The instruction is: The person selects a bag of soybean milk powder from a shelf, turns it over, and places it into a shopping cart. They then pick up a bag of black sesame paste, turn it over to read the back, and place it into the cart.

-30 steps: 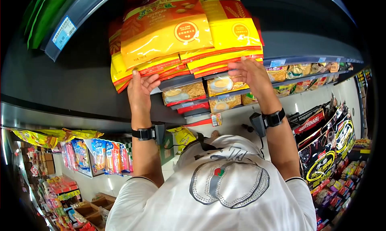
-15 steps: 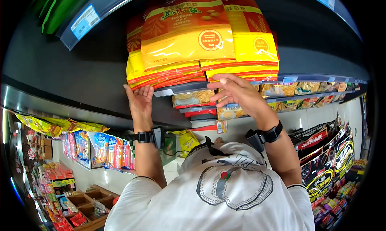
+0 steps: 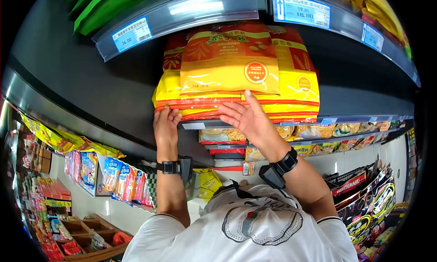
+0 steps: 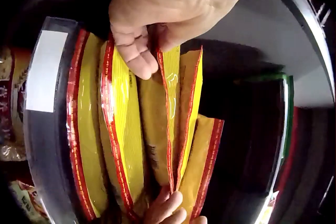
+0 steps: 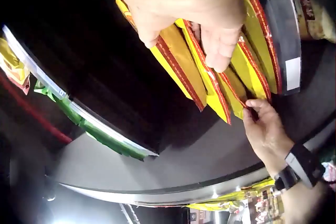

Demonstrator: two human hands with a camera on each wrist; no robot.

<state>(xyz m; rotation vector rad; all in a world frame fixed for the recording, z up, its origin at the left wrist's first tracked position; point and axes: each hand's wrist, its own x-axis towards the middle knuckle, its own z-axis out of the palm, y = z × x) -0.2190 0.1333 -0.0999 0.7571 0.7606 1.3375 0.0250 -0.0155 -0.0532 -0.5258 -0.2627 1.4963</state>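
Observation:
A stack of yellow-and-red soybean milk powder bags (image 3: 230, 61) lies on a dark shelf, sealed red-striped edges toward me. My left hand (image 3: 166, 127) is at the stack's left front corner. In the left wrist view, its thumb and fingers pinch the corner of a middle bag (image 4: 170, 92), and gaps show between the bags there. My right hand (image 3: 250, 120) is at the front edge near the middle, thumb over the top bag and fingers lower down. In the right wrist view, the upper bags (image 5: 178, 66) run between that thumb and those fingers.
A shelf lip with price tags (image 3: 132, 34) crosses above the stack, with green bags (image 3: 104, 11) over it at left. Below are shelves of noodle packs (image 3: 223, 135). Black sesame packages (image 3: 364, 212) stand at right, and hanging snacks (image 3: 123, 177) at lower left.
Both hands had drawn back from the bags half a second ago; they are at the stack's front edge again. The right hand has moved left, and the stack sits lower in view.

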